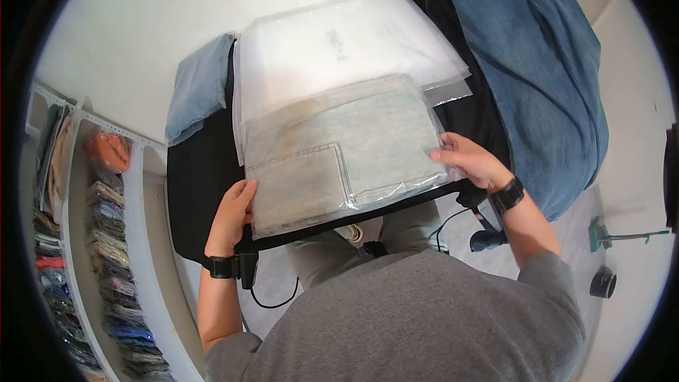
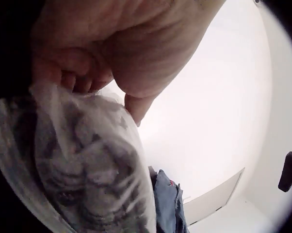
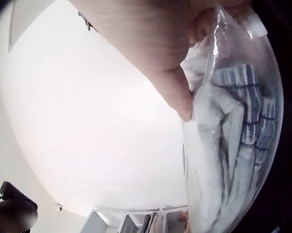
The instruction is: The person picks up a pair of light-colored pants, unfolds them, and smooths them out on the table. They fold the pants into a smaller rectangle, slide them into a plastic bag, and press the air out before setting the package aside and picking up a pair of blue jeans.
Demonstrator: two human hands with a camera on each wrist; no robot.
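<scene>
A clear bag holding folded light-coloured denim (image 1: 382,138) lies flat in the head view, its near edge toward the person's body. The left hand (image 1: 232,216) grips its left edge, thumb on top and fingers below. At the opposite edge the right hand (image 1: 470,159) pinches the plastic the same way. In the left wrist view, the left hand (image 2: 121,48) has its fingers curled on the crinkled bag (image 2: 97,165). The right wrist view shows the right hand (image 3: 151,43) with its thumb against the bag side (image 3: 219,141), folded cloth layers showing through.
Behind the bag lies a stack of clear plastic bags (image 1: 339,42) on a black-covered table (image 1: 201,191). A bagged blue garment (image 1: 198,88) is at the back left, blue jeans (image 1: 537,78) at the right. Shelves of packed clothes (image 1: 117,262) stand at the far left.
</scene>
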